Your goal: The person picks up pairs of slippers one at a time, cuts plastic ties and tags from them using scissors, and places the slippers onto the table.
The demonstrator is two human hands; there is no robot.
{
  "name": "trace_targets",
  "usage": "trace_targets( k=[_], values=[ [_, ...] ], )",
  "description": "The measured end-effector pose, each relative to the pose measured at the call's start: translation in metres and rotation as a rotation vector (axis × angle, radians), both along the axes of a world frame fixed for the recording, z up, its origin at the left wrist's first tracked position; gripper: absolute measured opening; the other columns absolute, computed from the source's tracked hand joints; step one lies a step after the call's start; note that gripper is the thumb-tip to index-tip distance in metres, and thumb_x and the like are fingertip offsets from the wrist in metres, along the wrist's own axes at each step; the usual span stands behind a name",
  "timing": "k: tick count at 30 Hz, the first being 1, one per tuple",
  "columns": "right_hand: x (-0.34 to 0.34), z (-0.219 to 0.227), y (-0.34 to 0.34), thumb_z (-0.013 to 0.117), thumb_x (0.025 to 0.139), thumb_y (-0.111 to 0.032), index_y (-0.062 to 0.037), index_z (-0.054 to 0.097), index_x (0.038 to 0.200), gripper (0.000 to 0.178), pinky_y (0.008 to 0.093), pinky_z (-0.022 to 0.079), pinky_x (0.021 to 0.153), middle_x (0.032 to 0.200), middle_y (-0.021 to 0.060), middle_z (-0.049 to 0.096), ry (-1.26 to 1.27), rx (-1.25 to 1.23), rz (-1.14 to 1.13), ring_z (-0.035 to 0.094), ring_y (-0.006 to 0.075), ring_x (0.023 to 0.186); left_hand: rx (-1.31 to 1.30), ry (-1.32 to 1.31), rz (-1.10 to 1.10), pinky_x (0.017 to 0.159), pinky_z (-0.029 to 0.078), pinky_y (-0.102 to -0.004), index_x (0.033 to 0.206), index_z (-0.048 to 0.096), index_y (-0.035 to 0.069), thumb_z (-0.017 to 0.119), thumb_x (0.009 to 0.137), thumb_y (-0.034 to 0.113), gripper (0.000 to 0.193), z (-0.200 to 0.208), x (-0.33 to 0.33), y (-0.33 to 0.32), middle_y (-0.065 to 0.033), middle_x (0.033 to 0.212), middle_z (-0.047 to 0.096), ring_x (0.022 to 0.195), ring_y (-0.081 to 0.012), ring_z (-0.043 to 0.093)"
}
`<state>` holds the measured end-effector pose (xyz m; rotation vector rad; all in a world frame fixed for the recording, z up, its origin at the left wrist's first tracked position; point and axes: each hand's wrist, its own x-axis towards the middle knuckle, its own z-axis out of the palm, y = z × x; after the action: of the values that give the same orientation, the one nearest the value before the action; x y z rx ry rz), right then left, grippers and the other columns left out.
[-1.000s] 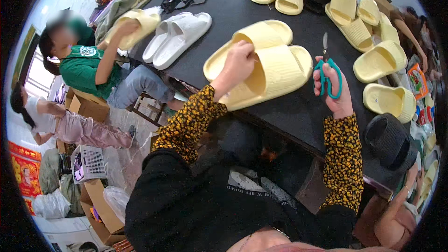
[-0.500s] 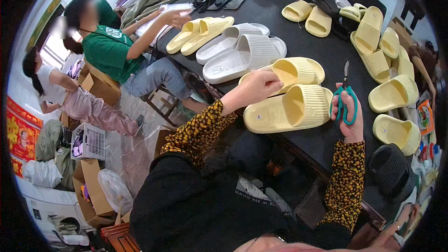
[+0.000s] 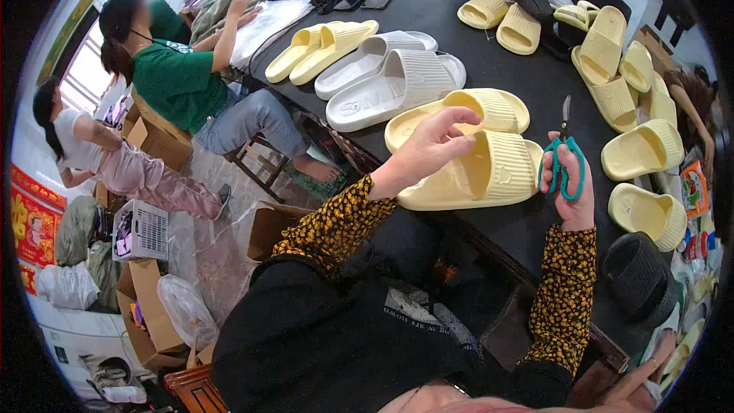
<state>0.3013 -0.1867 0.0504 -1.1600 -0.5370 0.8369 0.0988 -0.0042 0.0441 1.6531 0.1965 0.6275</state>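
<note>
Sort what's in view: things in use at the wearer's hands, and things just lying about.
In use:
- scissors, in the right hand
- nearest yellow pair, by the open left hand

Seemingly just lying about:
- pale grey pair, untouched beside the yellow one
- crate, on the floor
- clear bag, below the crate in the picture

Landmark: near slipper pair on table. To its left, a second pair, then a third, are placed; over it, the left hand is held; to its right, scissors are held in the right hand
</note>
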Motion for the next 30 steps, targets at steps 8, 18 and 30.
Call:
trace_targets(
  k=[8,18,30],
  values=[
    [0.001,-0.001,-0.007,0.064,0.091,-0.029,-0.0011,0.053,0.120,0.041,0.0243,0.045,0.047,0.077,0.0032,0.058,-0.016,0.013,0.038,0.054,0.0096,0.058,-0.146,0.170,0.050,0.083,0.049,-0.0236,0.115,0.063,-0.002,0.061,0.090,0.011,0.028,0.003,-0.004,0.009,-0.0035,0.108,0.062,0.091,-0.0090,0.059],
    [0.010,-0.006,0.002,0.060,0.093,-0.028,-0.0016,0.051,0.122,0.040,0.0234,0.046,0.049,0.080,0.0019,0.057,-0.024,0.011,0.080,0.053,0.0086,0.061,0.400,0.379,0.021,0.090,0.046,-0.0401,0.110,0.061,-0.006,0.070,0.081,0.014,0.037,-0.009,0.024,0.006,-0.0171,0.107,0.062,0.107,-0.0291,0.056],
    [0.008,-0.002,-0.010,0.064,0.091,-0.026,0.0007,0.054,0.119,0.040,0.0244,0.046,0.049,0.077,0.0033,0.059,-0.105,0.085,-0.007,0.055,0.0096,0.059,0.996,0.013,0.300,0.080,0.046,-0.0446,0.085,0.060,-0.004,0.058,0.073,-0.006,0.013,-0.018,0.011,-0.011,-0.0170,0.092,0.059,0.090,-0.0377,0.055]
  ],
)
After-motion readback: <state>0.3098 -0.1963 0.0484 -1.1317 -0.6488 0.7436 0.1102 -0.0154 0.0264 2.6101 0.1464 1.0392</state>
